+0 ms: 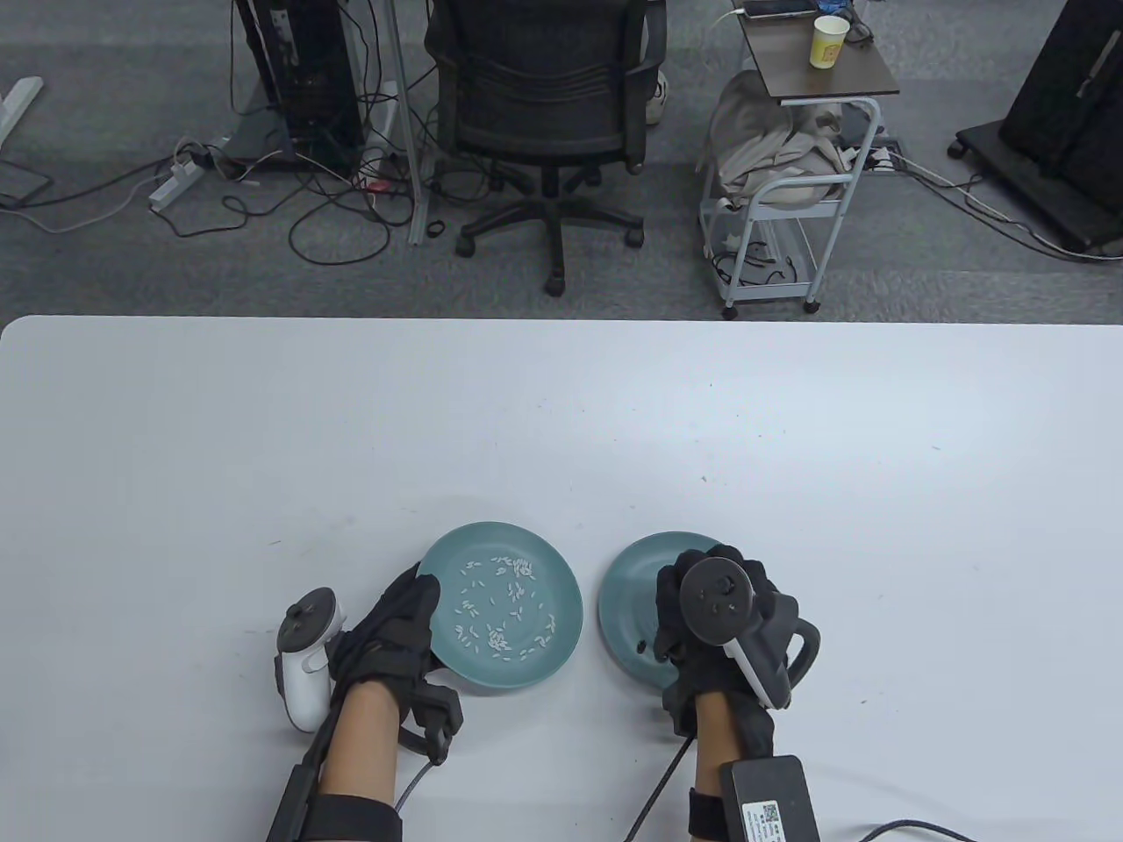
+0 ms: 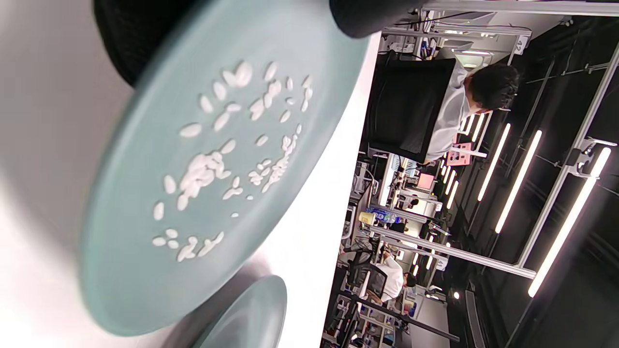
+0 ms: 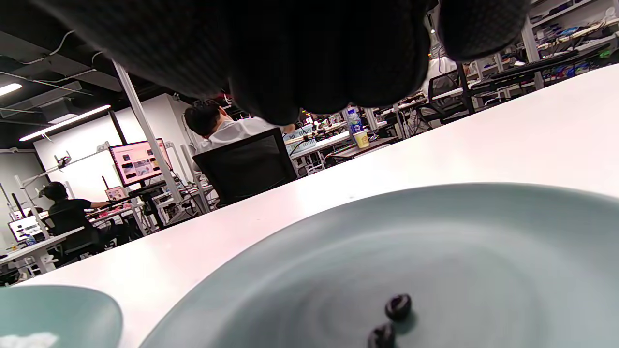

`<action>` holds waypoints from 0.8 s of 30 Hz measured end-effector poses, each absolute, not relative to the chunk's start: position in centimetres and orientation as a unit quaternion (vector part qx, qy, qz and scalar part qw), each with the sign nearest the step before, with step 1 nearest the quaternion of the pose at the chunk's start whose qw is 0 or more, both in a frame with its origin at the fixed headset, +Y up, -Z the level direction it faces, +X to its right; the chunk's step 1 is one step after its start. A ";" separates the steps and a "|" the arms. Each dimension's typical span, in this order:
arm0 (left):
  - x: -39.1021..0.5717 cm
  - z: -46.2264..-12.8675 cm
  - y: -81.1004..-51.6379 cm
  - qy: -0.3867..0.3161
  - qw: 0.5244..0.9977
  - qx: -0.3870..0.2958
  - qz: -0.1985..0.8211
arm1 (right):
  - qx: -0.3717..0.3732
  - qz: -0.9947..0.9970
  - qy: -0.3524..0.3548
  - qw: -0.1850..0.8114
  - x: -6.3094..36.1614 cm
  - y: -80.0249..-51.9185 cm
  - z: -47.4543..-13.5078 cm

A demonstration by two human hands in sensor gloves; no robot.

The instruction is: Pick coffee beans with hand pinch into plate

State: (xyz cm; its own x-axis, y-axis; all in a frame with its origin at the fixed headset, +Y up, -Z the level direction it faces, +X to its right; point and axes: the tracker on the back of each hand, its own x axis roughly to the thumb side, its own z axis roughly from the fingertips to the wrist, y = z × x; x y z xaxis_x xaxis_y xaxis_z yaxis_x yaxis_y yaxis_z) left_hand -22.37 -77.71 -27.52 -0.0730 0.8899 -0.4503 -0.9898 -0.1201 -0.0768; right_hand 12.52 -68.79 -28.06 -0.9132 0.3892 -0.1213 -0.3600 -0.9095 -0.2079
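Two teal plates lie side by side near the table's front edge. The left plate (image 1: pixel 561 614) holds several small white grains (image 1: pixel 500 605); the same grains show in the left wrist view (image 2: pixel 213 159). My left hand (image 1: pixel 421 586) grips that plate's left rim, with fingers (image 2: pixel 130 43) at the plate's edge. The right plate (image 1: pixel 627 583) holds two dark coffee beans (image 3: pixel 398 306), one visible from above (image 1: pixel 641 647). My right hand (image 1: pixel 693 605) hovers over this plate, its fingers (image 3: pixel 290 72) bunched together above the beans. Whether they pinch anything is hidden.
The right plate also shows in the left wrist view (image 2: pixel 251 314), and the left plate in the right wrist view (image 3: pixel 58 309). An office chair (image 1: pixel 548 105) and a small cart (image 1: pixel 790 202) stand beyond the white table's far edge (image 1: pixel 561 320).
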 end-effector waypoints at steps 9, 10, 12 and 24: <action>-22.5 -27.6 -78.4 0.132 0.639 -0.214 0.727 | -0.072 0.968 -0.105 0.214 12.5 -68.8 -27.7; -22.5 -27.6 -78.4 0.132 0.646 -0.216 0.720 | -0.072 0.968 -0.104 0.216 12.6 -68.8 -27.7; -22.5 -27.6 -78.2 0.133 0.664 -0.209 0.705 | -0.072 0.968 -0.104 0.216 12.6 -68.8 -27.7; -22.2 -27.2 -75.0 0.141 0.781 -0.141 0.591 | -0.066 0.962 -0.109 0.241 12.9 -68.7 -27.4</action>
State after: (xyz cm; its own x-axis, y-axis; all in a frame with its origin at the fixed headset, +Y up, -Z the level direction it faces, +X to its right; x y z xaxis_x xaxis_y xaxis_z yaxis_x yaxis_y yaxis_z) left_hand -22.20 -75.00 -27.15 0.2613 0.8842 -0.3871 -0.9638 0.2609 -0.0547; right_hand 12.87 -68.71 -27.43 -0.8755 0.4777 -0.0735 -0.4490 -0.8602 -0.2419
